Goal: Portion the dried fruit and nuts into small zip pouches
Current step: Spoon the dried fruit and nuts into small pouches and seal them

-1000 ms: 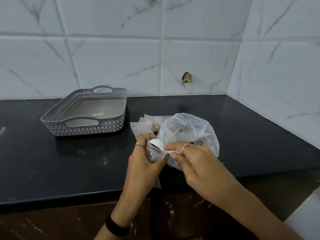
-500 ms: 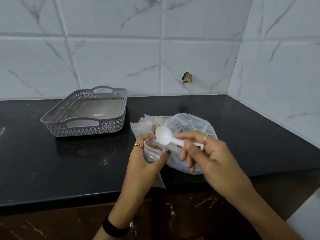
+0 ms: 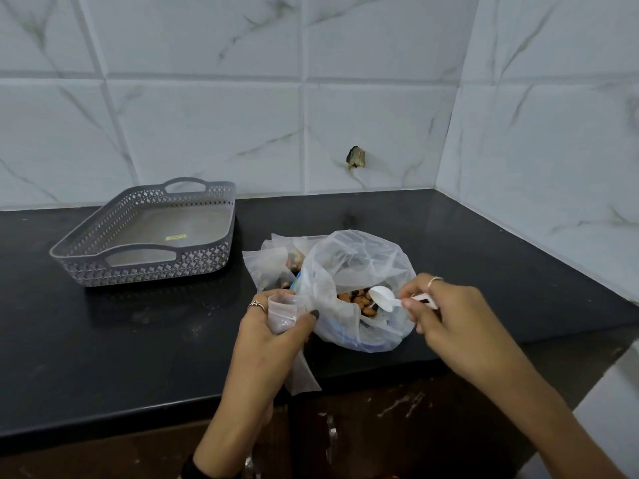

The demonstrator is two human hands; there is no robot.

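My left hand (image 3: 269, 337) grips a small clear zip pouch (image 3: 281, 314) with its mouth held open upward, just left of a large clear plastic bag (image 3: 359, 271). Dried fruit and nuts (image 3: 356, 299) show orange and dark inside that bag's opening. My right hand (image 3: 446, 316) pinches the handle of a white plastic spoon (image 3: 382, 297), whose bowl sits in the bag right beside the nuts. A second clear bag with nuts (image 3: 273, 267) lies behind, partly hidden.
A grey perforated tray with handles (image 3: 145, 267) stands on the black counter (image 3: 155, 347) at the left, with only a small yellow sticker inside. Tiled walls close the back and right. The counter's front edge runs just under my wrists.
My right hand has carried the spoon from the pouch's mouth over to the right and down into the large bag. The left hand keeps hold of the pouch, almost still.
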